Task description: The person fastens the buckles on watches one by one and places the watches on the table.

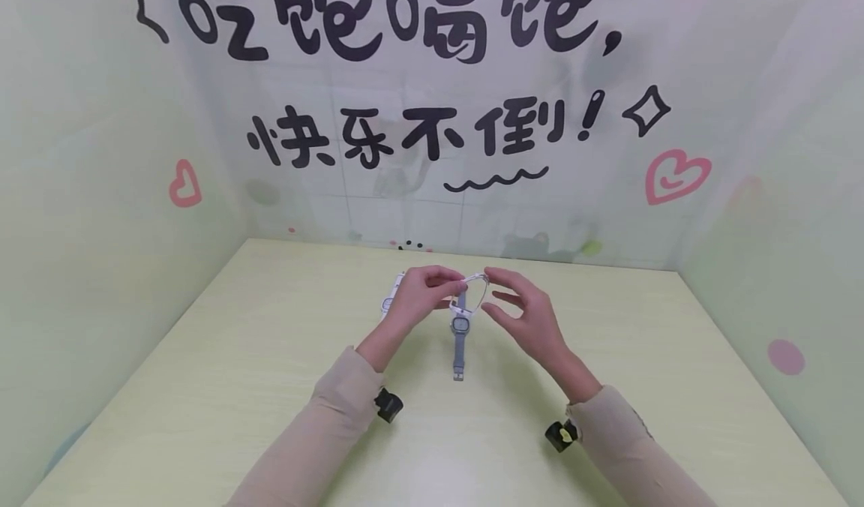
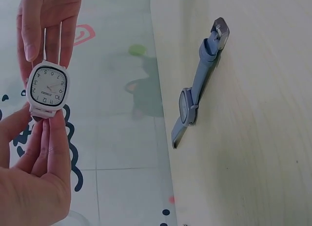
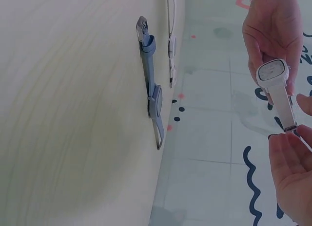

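Observation:
A white wristwatch (image 2: pixel 48 87), its strap bent into a loop, is held up above the table. My left hand (image 1: pixel 427 291) pinches it between thumb and fingers. On the other side, my right hand (image 1: pixel 529 313) touches the strap near its buckle with its fingertips, the thumb standing apart. Below them a blue-grey wristwatch (image 1: pixel 460 342) lies stretched out on the table, dial up. A second white wristwatch (image 3: pixel 172 46) lies beyond it; in the head view my left hand partly covers it.
The pale yellow table (image 1: pixel 236 387) ends at a back wall (image 1: pixel 304 199) printed with black lettering and pink hearts. Side walls enclose it left and right. Small black devices sit at the left cuff (image 1: pixel 351 376) and the right cuff (image 1: pixel 604 409).

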{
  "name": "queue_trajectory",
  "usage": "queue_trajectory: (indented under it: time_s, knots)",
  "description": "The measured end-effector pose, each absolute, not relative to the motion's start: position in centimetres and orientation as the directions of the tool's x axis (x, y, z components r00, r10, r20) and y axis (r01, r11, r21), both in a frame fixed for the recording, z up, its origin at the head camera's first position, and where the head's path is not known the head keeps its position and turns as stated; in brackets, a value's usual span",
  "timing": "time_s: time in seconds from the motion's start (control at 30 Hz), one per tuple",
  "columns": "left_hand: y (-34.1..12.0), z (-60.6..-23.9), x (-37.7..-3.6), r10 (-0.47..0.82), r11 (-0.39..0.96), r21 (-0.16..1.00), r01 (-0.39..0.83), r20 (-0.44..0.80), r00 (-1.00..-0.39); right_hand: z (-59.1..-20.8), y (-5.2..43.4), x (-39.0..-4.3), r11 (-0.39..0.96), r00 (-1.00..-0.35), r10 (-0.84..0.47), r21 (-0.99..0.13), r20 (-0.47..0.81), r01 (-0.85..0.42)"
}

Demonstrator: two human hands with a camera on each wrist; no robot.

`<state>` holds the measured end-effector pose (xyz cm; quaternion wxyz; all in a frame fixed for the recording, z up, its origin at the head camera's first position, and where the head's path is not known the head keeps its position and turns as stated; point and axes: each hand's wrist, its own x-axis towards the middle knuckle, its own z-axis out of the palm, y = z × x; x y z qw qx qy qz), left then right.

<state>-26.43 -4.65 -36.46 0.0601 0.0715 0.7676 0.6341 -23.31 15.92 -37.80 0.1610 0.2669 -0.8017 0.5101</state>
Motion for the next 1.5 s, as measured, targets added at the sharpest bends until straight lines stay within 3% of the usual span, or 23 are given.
queue_trajectory:
  time_s: [0.67,1.2,1.5]
  knots:
    - [-4.8,-36.6,-26.5,0.217,0.106,0.989,-0.101,-0.122,-0.968,-38.3,15.5,-23.0,0.378,-0.809,-0.322,-0.716,0.492,-0.586]
    - [-4.2,-36.3,-26.0,0.233,0.077,0.993,-0.086,-0.102,-0.967,-38.0,15.7,-22.9,0.394,-0.821,-0.271,-0.720,0.502,-0.571]
    - [-4.3,-35.7,-25.5,0.306,0.092,0.994,-0.051,-0.077,-0.949,-38.1,16.0,-23.3,0.316,-0.828,-0.219,-0.765,0.517,-0.561]
